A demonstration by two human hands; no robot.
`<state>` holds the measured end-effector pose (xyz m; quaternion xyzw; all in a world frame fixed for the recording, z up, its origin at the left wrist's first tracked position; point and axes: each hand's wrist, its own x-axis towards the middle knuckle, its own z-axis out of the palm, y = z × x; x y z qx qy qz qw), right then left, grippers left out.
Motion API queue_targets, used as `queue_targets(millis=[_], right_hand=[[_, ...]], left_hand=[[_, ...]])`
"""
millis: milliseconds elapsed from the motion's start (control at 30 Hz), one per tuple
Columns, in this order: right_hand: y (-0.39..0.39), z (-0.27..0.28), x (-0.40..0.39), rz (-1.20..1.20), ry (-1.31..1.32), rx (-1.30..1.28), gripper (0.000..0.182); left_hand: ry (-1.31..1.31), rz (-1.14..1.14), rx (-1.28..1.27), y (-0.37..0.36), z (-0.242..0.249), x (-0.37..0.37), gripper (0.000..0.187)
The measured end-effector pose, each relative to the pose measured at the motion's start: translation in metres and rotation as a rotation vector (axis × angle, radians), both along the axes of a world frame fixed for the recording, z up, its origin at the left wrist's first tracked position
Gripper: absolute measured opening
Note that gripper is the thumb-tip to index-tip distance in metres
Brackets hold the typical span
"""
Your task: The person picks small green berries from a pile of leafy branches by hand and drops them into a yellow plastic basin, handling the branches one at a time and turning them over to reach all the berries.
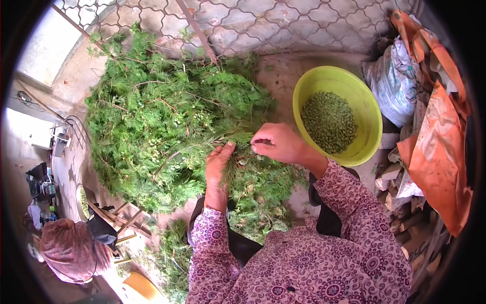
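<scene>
My left hand is closed on a leafy evergreen sprig, thumb and fingers pinched near its stem. Just to its right, my right hand has its thumb and fingers curled together in a pinch; whatever lies between them is too small to make out. Under and beyond both hands spreads a big heap of feathery evergreen branches with small pale green cones among them. A yellow-green basin stands right of my right hand, with many small round green cones in its bottom.
A wire lattice runs along the far side. At right are a white sack, an orange sheet and stacked logs. Another person sits at lower left, near a wooden stool and an orange-yellow basin.
</scene>
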<state>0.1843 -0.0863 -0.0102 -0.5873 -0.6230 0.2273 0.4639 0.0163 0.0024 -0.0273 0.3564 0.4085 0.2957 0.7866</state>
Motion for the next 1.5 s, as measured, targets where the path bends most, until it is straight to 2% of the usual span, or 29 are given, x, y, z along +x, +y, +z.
queue_targets(millis=[67, 100, 167, 200, 267, 467, 600, 667, 700, 767, 800, 867, 967, 1100, 1200, 1267, 1300, 1333, 1400, 1433, 1500], right_hand=[[0.001, -0.001, 0.002, 0.068, -0.139, -0.177, 0.012], [0.002, 0.000, 0.004, 0.068, -0.139, -0.177, 0.012], [0.004, 0.006, 0.005, 0.228, 0.049, -0.447, 0.014], [0.005, 0.003, 0.004, 0.230, 0.048, -0.448, 0.014], [0.007, -0.005, 0.000, 0.256, 0.433, -0.422, 0.017], [0.008, -0.002, -0.003, 0.177, 0.628, -0.416, 0.025], [0.006, 0.005, 0.002, 0.108, 0.610, -0.362, 0.022], [0.006, 0.003, 0.003, 0.042, 0.449, -0.370, 0.020], [0.005, 0.004, 0.001, 0.041, 0.450, -0.369, 0.020], [0.002, 0.007, -0.004, -0.061, 0.236, -0.287, 0.018], [0.004, 0.004, -0.004, -0.061, 0.237, -0.288, 0.018], [0.007, -0.003, -0.005, -0.115, 0.199, -0.115, 0.020], [0.008, 0.003, -0.008, -0.197, 0.157, -0.115, 0.022], [0.016, -0.017, -0.009, -0.270, 0.020, -0.008, 0.022], [0.017, -0.015, 0.010, -0.376, 0.146, -0.111, 0.019], [0.014, 0.002, 0.019, -0.330, 0.937, -0.333, 0.014], [0.014, -0.008, 0.027, -0.260, 1.133, -0.329, 0.010], [0.011, -0.007, 0.031, -0.260, 1.134, -0.329, 0.010], [0.008, -0.004, 0.034, -0.049, 1.200, -0.265, 0.010], [0.006, 0.003, 0.032, -0.047, 1.198, -0.265, 0.010], [0.000, 0.016, 0.021, 0.033, 0.897, -0.420, 0.013]], left_hand=[[-0.005, -0.015, 0.016, -0.001, 0.001, -0.001, 0.014], [-0.015, -0.017, 0.009, -0.002, 0.002, -0.002, 0.012], [-0.025, -0.019, 0.001, -0.002, 0.001, -0.002, 0.010], [-0.035, -0.002, 0.006, -0.002, 0.000, -0.003, 0.010], [-0.043, 0.016, 0.010, -0.003, -0.004, -0.004, 0.010], [-0.121, -0.022, -0.024, -0.006, 0.005, -0.004, 0.010], [-0.114, -0.105, -0.115, -0.008, 0.004, -0.002, 0.009], [-0.097, -0.096, 0.001, -0.007, -0.009, -0.004, 0.010], [-0.097, -0.097, 0.001, -0.007, -0.014, -0.005, 0.010], [-0.129, -0.080, 0.004, -0.008, -0.017, -0.005, 0.010], [-0.129, -0.080, 0.003, -0.010, -0.016, -0.004, 0.010], [-0.156, 0.003, 0.003, -0.017, -0.009, 0.002, 0.008], [-0.053, 0.025, -0.050, -0.019, -0.004, 0.007, 0.008], [-0.098, 0.089, -0.011, -0.026, 0.008, 0.014, 0.011], [-0.160, 0.112, 0.057, -0.015, -0.008, 0.001, 0.014], [-0.136, 0.101, 0.020, -0.008, -0.009, -0.005, 0.016], [-0.183, 0.121, 0.045, -0.005, -0.016, -0.008, 0.014], [-0.182, 0.121, 0.045, -0.005, -0.011, -0.008, 0.014], [-0.165, 0.133, -0.028, -0.006, 0.003, -0.009, 0.012], [-0.212, 0.134, -0.015, -0.003, -0.001, -0.010, 0.007], [-0.218, 0.130, -0.017, -0.001, -0.004, -0.012, 0.006]])
